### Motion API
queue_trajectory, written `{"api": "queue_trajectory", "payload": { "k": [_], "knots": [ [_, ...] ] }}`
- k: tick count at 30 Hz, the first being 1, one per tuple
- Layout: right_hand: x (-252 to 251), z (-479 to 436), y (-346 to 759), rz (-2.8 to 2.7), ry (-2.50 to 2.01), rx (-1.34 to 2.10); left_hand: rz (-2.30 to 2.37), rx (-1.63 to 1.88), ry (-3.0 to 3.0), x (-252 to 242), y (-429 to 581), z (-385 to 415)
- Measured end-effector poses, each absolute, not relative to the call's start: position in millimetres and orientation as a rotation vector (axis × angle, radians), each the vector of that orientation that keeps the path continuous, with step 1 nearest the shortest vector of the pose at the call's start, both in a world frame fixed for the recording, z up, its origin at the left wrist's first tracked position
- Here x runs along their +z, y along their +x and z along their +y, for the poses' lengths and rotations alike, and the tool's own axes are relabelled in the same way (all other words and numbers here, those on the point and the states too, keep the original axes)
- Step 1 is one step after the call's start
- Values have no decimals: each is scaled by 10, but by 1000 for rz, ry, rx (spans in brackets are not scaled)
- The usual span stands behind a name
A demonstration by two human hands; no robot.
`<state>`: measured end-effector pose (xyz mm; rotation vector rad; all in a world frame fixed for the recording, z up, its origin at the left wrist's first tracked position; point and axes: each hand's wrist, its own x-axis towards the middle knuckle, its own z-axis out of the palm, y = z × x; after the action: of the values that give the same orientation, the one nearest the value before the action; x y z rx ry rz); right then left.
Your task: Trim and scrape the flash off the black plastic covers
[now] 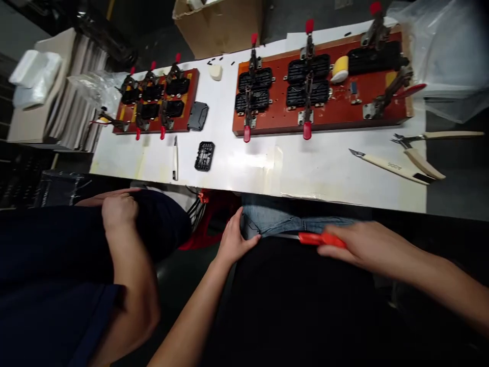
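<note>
My left hand (pixel 232 242) is closed on the edge of a dark grey flat plastic part (pixel 250 228), held over my lap against the jeans (pixel 275 220). The thumb lies along the part's near side. In my right hand (pixel 349 242), blurred by motion, is a red-handled tool (pixel 310 238). Its thin metal shaft points left toward the plastic part, and I cannot make out its tip or exact kind. On the table edge side, a black ribbed plastic cover (pixel 205 156) lies near a white-handled knife (pixel 175 159).
A white table (pixel 229 176) carries two red-brown fixtures (pixel 280 114) (pixel 153 122) with red-tipped toggle clamps over black parts. Another knife (pixel 393 166) and nippers (pixel 420 148) lie at right. A co-worker's arm (pixel 130 255) is at left. A cardboard box (pixel 221 25) stands behind.
</note>
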<state>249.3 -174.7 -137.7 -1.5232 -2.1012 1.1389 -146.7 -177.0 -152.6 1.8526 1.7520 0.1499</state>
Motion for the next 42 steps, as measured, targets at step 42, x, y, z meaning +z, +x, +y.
{"api": "queue_trajectory", "payload": {
  "k": [42],
  "knots": [
    [-3014, -2673, 3363, -858, -2442, 721, 1158, 637, 661, -738, 587, -850]
  ]
}}
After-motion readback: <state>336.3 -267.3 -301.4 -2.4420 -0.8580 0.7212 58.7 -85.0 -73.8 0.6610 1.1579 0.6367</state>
